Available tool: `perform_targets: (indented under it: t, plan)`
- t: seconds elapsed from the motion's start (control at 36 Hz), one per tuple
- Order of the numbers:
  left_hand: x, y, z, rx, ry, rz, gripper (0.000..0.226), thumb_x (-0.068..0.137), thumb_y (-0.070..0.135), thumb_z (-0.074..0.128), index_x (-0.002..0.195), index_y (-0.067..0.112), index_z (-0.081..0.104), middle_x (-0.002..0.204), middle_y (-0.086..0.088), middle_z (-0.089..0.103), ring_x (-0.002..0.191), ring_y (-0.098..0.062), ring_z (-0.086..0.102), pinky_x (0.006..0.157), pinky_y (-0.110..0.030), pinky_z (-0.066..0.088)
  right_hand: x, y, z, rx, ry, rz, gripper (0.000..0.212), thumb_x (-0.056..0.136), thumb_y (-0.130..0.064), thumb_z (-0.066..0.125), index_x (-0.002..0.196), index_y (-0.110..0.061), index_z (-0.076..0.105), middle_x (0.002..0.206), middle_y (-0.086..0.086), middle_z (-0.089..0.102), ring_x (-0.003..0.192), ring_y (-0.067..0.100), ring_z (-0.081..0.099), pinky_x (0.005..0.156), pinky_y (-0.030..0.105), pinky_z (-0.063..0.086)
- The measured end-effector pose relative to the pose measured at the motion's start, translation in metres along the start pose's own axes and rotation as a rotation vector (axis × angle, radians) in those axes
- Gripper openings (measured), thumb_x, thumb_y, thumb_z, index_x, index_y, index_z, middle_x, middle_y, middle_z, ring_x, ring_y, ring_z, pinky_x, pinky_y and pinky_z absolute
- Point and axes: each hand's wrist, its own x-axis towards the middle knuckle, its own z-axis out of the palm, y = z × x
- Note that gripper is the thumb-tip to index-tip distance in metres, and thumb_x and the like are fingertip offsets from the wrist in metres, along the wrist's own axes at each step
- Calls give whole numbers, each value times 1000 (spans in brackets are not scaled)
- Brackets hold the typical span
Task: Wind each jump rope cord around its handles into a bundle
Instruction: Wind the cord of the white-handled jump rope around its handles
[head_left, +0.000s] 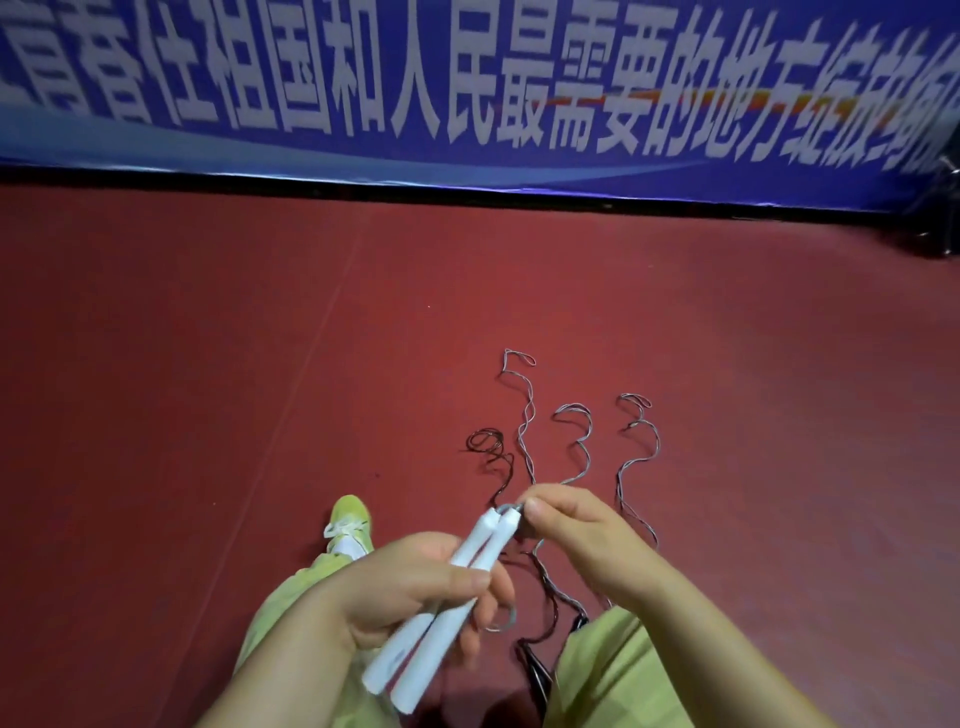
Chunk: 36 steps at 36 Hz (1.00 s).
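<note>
Two white plastic jump-rope handles (441, 587) held side by side, left hand (410, 587) curled round them. Right hand (582, 535) pinches thin grey cord (511, 506) at handle tops. Judged: first wrap starting. Next: lead cord round both handles, keep tension. Other cords (582, 447) loose on red floor (208, 364).

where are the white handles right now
In the head view, the two white handles sit side by side at lower centre, held by the left hand, while the right hand pinches the cord at their top ends, above the red floor.
</note>
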Motion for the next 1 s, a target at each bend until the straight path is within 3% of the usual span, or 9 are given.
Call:
perform_targets:
  t: [0.11, 0.19, 0.31, 0.42, 0.56, 0.64, 0.75, 0.86, 1.0]
  plan:
    - [-5, -1, 4, -173, -48, 61, 31, 68, 27, 78, 86, 6, 63, 63, -4, 49, 45, -14, 50, 47, -26, 51, 2, -3, 13, 31, 16, 11, 59, 87, -58, 45, 65, -6, 59, 55, 6, 54, 55, 19, 48, 59, 32, 37]
    - [-8, -1, 6, -217, -92, 202, 30, 62, 34, 86, 78, 14, 70, 62, -1, 49, 43, -10, 50, 46, -24, 50, -4, 1, 23, 47, -11, 67, 70, 88, -70, 28, 60, -18, 65, 56, 13, 56, 58, 21, 52, 64, 29, 43]
    - [-14, 3, 7, -323, -113, 346, 35, 64, 31, 86, 89, 10, 73, 60, 2, 52, 43, -8, 51, 45, -24, 50, -13, 5, 35, 116, -36, 109, 87, 71, -91, 28, 86, -16, 70, 83, 22, 62, 80, 23, 58, 95, 53, 45]
    - [-16, 9, 9, -388, 11, 370, 65, 55, 26, 91, 109, -2, 67, 60, -1, 47, 40, -10, 46, 41, -25, 46, -19, 1, 37, -58, -28, 111, 106, 69, -94, 19, 101, -1, 58, 80, 7, 62, 70, 15, 51, 74, 41, 46]
    - [-14, 9, 9, -384, 170, 338, 70, 59, 16, 81, 123, 3, 58, 61, -2, 44, 40, -11, 41, 40, -25, 42, -31, -20, 38, -340, -47, 60, 66, 80, -78, 9, 91, -27, 49, 64, -11, 42, 61, 8, 36, 66, 34, 34]
    - [-12, 11, 11, -156, 303, 279, 52, 70, 15, 65, 121, 11, 58, 60, -2, 46, 44, -13, 43, 44, -26, 42, -41, -37, 36, -565, -111, 46, 71, 75, -77, 1, 93, -25, 46, 78, -6, 50, 73, 10, 45, 78, 38, 40]
    - [-11, 15, 6, 508, 551, 156, 39, 67, 23, 61, 106, 26, 67, 61, -6, 55, 51, -18, 50, 55, -31, 43, -55, -60, 34, -709, -134, 24, 81, 74, -79, 2, 103, -21, 51, 91, -3, 59, 87, 15, 53, 84, 40, 43]
    - [-10, 19, 10, 970, 493, -27, 14, 75, 26, 64, 80, 16, 55, 61, 6, 47, 47, -7, 39, 48, -22, 33, -60, -78, 31, -867, -150, -121, 34, 96, -46, 37, 110, -22, 57, 79, -10, 54, 72, 10, 46, 72, 33, 43]
    - [-14, 29, 34, 971, 230, -84, 26, 80, 23, 71, 72, 19, 48, 56, 8, 41, 32, -1, 34, 33, -13, 24, -48, -94, 17, -600, -115, -107, 15, 91, -18, 60, 81, -28, 65, 63, -17, 57, 59, -3, 51, 57, 15, 38]
